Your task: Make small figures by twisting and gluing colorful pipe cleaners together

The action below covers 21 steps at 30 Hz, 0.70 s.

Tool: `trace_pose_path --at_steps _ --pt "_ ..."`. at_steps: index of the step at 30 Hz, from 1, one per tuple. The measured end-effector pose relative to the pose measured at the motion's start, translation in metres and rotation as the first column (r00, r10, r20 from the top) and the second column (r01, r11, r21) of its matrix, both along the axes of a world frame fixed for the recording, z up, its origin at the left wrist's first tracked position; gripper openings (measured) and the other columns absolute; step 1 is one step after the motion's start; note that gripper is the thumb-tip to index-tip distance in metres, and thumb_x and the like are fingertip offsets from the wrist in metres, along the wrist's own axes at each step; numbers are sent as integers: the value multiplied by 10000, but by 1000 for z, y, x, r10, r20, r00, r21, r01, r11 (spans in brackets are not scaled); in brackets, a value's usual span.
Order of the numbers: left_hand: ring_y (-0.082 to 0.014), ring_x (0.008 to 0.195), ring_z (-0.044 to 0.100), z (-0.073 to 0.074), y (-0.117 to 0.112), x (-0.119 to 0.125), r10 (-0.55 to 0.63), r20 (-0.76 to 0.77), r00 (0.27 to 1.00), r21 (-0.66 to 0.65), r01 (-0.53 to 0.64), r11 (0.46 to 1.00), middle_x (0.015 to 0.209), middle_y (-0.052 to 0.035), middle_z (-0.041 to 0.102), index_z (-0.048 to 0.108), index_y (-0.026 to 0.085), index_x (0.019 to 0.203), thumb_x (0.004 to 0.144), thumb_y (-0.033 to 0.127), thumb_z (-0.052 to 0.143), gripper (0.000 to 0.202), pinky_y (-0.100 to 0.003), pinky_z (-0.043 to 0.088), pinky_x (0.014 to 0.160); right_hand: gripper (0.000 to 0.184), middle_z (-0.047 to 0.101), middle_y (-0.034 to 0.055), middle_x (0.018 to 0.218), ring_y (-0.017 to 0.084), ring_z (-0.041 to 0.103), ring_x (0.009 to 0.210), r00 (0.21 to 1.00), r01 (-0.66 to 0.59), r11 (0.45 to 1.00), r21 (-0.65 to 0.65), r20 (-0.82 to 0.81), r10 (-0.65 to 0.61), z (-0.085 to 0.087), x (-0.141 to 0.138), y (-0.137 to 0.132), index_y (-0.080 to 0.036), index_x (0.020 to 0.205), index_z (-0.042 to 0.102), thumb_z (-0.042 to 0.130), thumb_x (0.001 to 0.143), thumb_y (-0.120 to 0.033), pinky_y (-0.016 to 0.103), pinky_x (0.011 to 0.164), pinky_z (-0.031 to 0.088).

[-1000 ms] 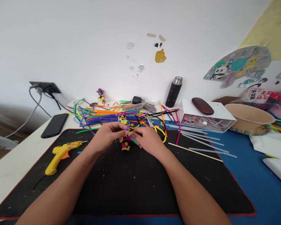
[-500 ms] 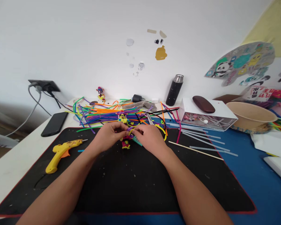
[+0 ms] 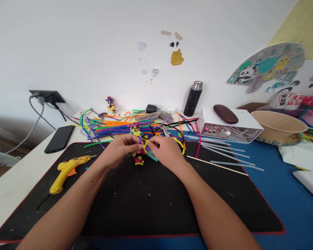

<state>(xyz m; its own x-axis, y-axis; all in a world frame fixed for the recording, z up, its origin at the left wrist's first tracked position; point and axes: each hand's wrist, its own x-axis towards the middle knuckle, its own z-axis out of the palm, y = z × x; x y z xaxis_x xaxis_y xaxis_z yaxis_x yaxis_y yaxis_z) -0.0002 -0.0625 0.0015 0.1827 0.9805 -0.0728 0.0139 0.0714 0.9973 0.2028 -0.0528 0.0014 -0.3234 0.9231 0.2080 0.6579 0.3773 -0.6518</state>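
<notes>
Over the upper middle of the black mat, my left hand and my right hand pinch a small piece of purple and yellow pipe cleaner between the fingertips. Its purple end rises from my left fingers; the yellow part reaches my right fingertips. Just behind the hands is a colourful pipe-cleaner figure with a dark-and-yellow face. Below the fingers a magenta and yellow piece shows; whether it joins the figure is hidden. A teal item lies beside my right fingers, and scissors with yellow handles lie behind that hand.
A yellow glue gun lies left on the mat, near a phone. Loose pipe cleaners pile up behind. Right are a wooden stick, clear glue sticks, a black flask, a white box and a beige bowl.
My left fingers have shifted slightly left and opened up a little, so the purple pipe cleaner now stands more upright between the hands. The whole view has shifted slightly.
</notes>
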Motion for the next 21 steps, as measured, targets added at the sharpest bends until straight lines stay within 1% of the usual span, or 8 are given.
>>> trace_pose_path --at_steps 5,7,10,12,14,18,20,21 --pt "-126 614 595 2 0 -2 31 -107 994 74 -23 997 666 14 671 729 171 740 643 389 930 312 -250 488 632 219 700 -6 687 135 536 596 1000 25 999 -33 -11 -26 1 -1 0 -216 825 776 644 961 -325 281 597 285" --pt "-129 612 594 2 0 -1 70 -85 994 83 -63 995 666 16 667 723 172 734 619 398 948 338 -253 489 621 212 690 -9 679 134 535 595 1000 18 998 -56 -20 -19 1 -1 -1 -213 848 771 634 970 -320 279 595 285" --pt "-130 615 592 3 -1 1 148 7 989 76 -148 986 675 10 676 705 171 706 561 400 982 388 -247 482 601 217 687 -7 686 137 545 595 1000 -22 993 -113 -24 20 0 -2 -2 -213 896 761 622 986 -353 279 586 283" --pt "-122 623 592 4 -1 2 194 55 979 69 -198 978 677 10 683 698 167 696 529 385 1000 408 -234 478 608 213 713 5 738 145 570 615 998 -53 988 -146 -29 50 -1 -3 -3 -214 943 757 627 985 -378 278 589 297" --pt "-115 629 595 4 -1 3 218 77 973 61 -223 973 676 12 687 696 164 694 514 376 1009 419 -223 479 617 217 752 20 833 158 612 665 996 -76 985 -156 -53 68 -3 -4 -4 -222 1047 758 643 977 -392 275 610 330" --pt "-123 612 603 5 -2 5 213 79 974 52 -217 975 665 13 688 696 167 694 490 374 1018 434 -227 487 582 365 789 36 1000 194 680 805 990 -77 991 -114 -123 62 -5 -5 -4 -262 1273 722 683 956 -438 282 687 407" --pt "-130 591 602 4 -2 7 210 81 974 55 -215 975 655 12 684 693 170 691 496 380 1014 431 -235 490 553 369 791 37 1020 196 689 820 988 -75 993 -88 -142 62 -5 -6 -4 -273 1284 725 684 960 -444 286 711 427" --pt "-132 583 601 4 -3 7 211 82 974 59 -216 975 654 10 685 691 171 689 509 387 1008 424 -238 490 542 337 791 38 1010 192 689 808 987 -83 993 -84 -145 70 -5 -6 -4 -268 1254 739 673 970 -437 284 708 429"
